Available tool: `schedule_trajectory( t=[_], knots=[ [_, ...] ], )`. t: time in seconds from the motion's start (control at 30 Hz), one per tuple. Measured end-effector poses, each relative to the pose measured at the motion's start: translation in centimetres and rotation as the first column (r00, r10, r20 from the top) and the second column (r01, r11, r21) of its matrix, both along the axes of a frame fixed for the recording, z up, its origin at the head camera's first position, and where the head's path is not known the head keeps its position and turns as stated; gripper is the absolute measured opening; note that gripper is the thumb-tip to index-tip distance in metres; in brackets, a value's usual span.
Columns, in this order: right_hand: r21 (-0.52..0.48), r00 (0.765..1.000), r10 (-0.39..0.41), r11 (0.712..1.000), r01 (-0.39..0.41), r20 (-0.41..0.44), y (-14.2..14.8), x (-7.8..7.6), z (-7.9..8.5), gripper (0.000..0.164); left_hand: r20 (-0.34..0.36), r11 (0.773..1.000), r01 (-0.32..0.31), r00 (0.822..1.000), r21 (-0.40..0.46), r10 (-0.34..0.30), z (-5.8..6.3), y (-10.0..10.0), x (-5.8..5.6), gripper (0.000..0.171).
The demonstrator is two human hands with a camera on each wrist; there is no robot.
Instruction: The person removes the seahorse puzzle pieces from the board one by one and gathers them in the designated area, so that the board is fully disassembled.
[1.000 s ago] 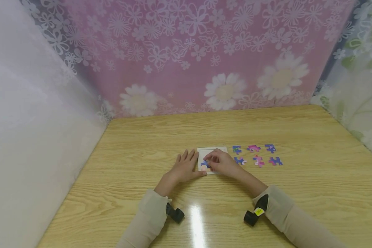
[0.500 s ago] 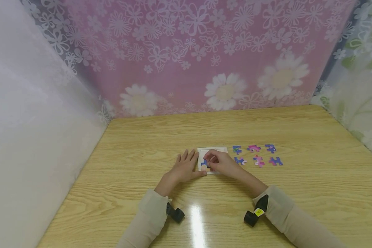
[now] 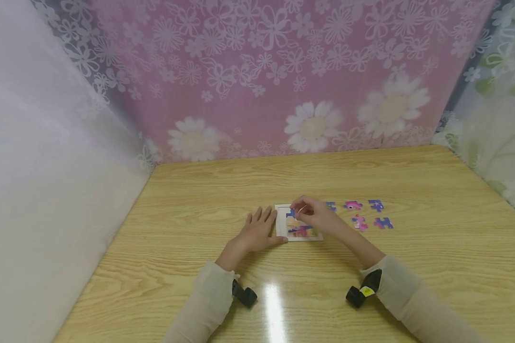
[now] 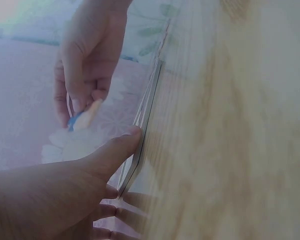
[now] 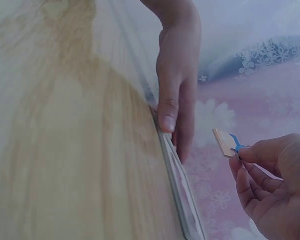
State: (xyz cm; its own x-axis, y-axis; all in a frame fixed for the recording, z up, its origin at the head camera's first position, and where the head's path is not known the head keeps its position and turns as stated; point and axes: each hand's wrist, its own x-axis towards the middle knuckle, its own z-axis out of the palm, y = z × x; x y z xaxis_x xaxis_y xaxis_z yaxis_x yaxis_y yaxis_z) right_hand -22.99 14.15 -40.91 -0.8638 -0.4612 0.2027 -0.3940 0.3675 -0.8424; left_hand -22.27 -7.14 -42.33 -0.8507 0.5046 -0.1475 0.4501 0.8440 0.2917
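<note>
My left hand (image 3: 257, 233) lies with fingers spread at the left side of a white puzzle frame (image 3: 281, 229), thumb resting on its near left corner. In the right wrist view, my right hand (image 5: 285, 182) pinches a blue and peach jigsaw piece (image 5: 225, 142) between thumb and fingertips. This piece hangs raised over the frame, tilted, with air between it and the frame. Colourful pieces (image 3: 302, 232) lie along the near side inside the frame, partly covered by the held piece in the head view. Above them part of the frame's pale base shows, and my right hand hides the rest.
Right of the frame, loose jigsaw pieces lie in two rows: a pink fish-like one (image 3: 353, 205), a blue one with a star (image 3: 375, 205), a pink one (image 3: 360, 223) and a blue-purple one (image 3: 384, 223). My right forearm covers part of these rows. A flowered curtain (image 3: 249, 95) hangs behind the wooden table (image 3: 197, 190).
My right hand has lifted the jigsaw piece from the frame's near left corner, moving it up and slightly right. More pieces in the frame now show. My left hand stays in place.
</note>
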Motion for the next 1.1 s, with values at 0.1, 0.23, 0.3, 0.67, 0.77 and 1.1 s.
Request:
schedule_trajectory(
  t=[0.1, 0.23, 0.3, 0.67, 0.77, 1.1],
  knots=[
    [0.012, 1.000, -0.014, 1.000, 0.015, -0.014, 0.9, 0.3, 0.6, 0.019, 0.003, 1.000, -0.002, 1.000, 0.004, 0.002, 0.0, 0.1, 0.0, 0.087],
    [0.044, 0.998, -0.054, 0.997, 0.056, -0.046, 2.3, 0.8, 1.2, 0.019, 0.001, 1.000, -0.002, 1.000, 0.010, 0.002, -0.1, 0.1, 0.0, 0.087],
    [0.056, 0.997, -0.063, 0.996, 0.066, -0.050, 3.0, 1.2, 1.4, 0.018, 0.002, 1.000, -0.001, 1.000, 0.012, 0.001, 0.0, 0.1, 0.0, 0.087],
    [0.110, 0.993, -0.048, 0.992, 0.059, -0.107, 6.5, 3.1, 1.6, 0.016, 0.009, 1.000, 0.001, 1.000, 0.010, -0.001, 0.1, 0.0, 0.2, 0.087],
    [0.118, 0.992, -0.045, 0.991, 0.059, -0.118, 7.2, 3.7, 1.5, 0.017, 0.006, 1.000, 0.003, 1.000, 0.015, -0.003, 0.1, 0.0, 0.1, 0.087],
    [0.112, 0.992, -0.038, 0.992, 0.052, -0.122, 9.2, 5.2, 0.7, 0.016, 0.009, 0.999, -0.016, 1.000, 0.031, 0.016, 0.2, -0.1, 0.2, 0.087]
  ],
)
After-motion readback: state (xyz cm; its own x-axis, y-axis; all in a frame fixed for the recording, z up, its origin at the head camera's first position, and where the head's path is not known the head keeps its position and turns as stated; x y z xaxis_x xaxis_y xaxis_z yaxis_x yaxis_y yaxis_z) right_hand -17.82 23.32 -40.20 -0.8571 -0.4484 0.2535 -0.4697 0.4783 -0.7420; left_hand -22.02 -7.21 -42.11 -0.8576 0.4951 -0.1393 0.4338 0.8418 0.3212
